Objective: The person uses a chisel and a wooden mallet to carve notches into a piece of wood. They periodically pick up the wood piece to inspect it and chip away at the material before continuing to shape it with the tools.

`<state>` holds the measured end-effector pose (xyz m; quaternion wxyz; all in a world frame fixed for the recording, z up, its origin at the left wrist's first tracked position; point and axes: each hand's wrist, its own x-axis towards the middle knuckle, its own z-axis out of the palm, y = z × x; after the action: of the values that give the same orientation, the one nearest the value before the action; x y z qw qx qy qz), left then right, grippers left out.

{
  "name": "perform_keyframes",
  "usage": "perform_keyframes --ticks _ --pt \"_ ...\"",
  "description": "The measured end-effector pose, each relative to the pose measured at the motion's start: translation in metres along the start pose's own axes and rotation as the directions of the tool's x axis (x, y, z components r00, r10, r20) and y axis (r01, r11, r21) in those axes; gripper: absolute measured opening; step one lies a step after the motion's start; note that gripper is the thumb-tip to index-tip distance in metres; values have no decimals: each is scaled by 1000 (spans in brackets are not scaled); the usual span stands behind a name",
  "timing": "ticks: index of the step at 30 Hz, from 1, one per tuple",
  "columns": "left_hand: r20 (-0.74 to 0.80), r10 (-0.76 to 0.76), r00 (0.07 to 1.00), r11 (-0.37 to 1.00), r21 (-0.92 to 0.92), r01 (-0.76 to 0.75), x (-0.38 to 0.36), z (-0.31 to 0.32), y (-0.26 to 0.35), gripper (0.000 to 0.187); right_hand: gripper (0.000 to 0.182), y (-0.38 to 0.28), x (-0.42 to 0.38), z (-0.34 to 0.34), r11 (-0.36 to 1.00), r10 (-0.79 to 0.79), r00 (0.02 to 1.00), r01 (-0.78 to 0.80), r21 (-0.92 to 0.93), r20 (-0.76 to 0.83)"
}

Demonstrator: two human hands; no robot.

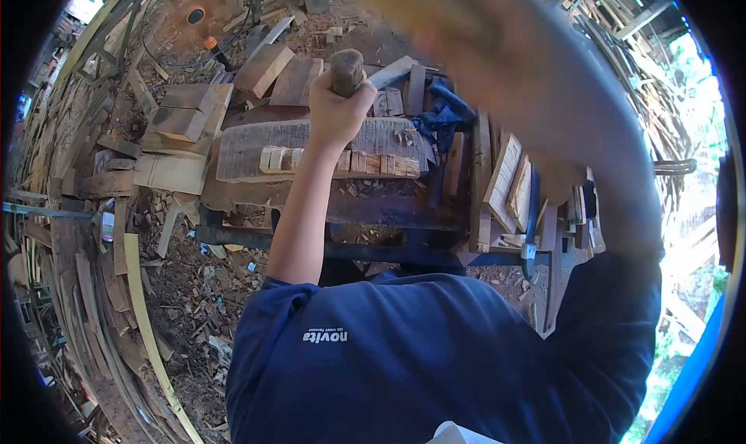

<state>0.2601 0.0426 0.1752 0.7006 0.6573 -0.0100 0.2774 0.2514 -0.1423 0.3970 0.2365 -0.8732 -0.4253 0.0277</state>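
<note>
A round wooden handle (pixel 346 71) was gripped by the left hand (pixel 336 110), the fingers closed tightly around it. It was held upright over a grooved plank (pixel 249 145) on the tabletop (pixel 388 207), probably so that the tool's hidden lower end could be kept steady on the wood. A row of small cut blocks (pixel 373 164) was lying along the near edge of the plank, just beside the wrist. The left arm was stretched forward and nearly straight. The right arm (pixel 544 86) was raised high and strongly blurred; the right hand could not be made out, so its state cannot be told. Wood chips (pixel 194 288) were scattered on the ground below.
</note>
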Motion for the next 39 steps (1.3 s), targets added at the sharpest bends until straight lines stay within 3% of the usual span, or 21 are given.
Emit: perform_keyframes --ticks 1,5,7,8,10,12,14,16,19,21,25,28,31,33,35,37,39 --pt "23 51 998 998 36 -51 1 -1 -2 9 20 -1 0 -2 1000 -22 997 22 4 -77" --pt "4 -16 1000 999 -30 16 -3 2 1 8 24 19 3 24 981 -188 959 174 -84 -214" --pt "-39 -27 999 1000 -9 27 -6 9 7 5 24 29 -1 62 998 58 997 -59 10 50" --pt "-35 -15 999 1000 -3 15 -6 9 8 5 24 32 1 59 999 52 998 -52 11 38" --pt "-29 -11 1000 999 -49 10 -12 6 3 5 25 23 3 43 992 95 981 -107 64 166" --pt "-5 2 1000 1000 -24 -2 -9 1 -8 6 25 20 3 38 998 -19 1000 20 56 -23" --pt "3 9 1000 1000 -3 -9 -6 -1 -15 7 25 1 3 13 987 -21 984 48 153 -176" --pt "38 87 995 996 -35 -85 -4 -4 -16 7 25 3 0 0 976 -50 974 94 194 -223" --pt "19 -17 1000 1000 15 17 -4 -2 -11 5 25 20 -8 41 995 -58 989 69 76 -133" --pt "22 -27 999 999 21 27 -9 5 -9 4 25 27 -10 62 985 105 974 -130 116 199" --pt "25 -9 1000 999 -37 10 -11 10 -7 11 25 31 -17 55 965 154 967 -191 178 202" --pt "-18 62 998 994 -93 -63 -22 10 1 8 24 44 -30 74 951 23 996 -49 306 87" --pt "61 204 977 979 2 -204 -32 -13 -30 11 32 53 -61 96 717 233 965 -255 648 122" --pt "10 172 985 984 33 -172 -43 -12 -30 11 36 67 -83 123 551 410 908 -320 771 84" --pt "-47 141 989 988 67 -138 -49 -11 -22 13 37 81 -99 142 552 594 801 -475 685 77" --pt "64 215 975 974 -84 -209 -51 -8 -10 14 40 119 -118 184 680 659 750 -561 472 -58" --pt "42 185 982 982 -48 -183 -53 -12 -12 13 42 134 -131 211 664 684 727 -579 473 -70"
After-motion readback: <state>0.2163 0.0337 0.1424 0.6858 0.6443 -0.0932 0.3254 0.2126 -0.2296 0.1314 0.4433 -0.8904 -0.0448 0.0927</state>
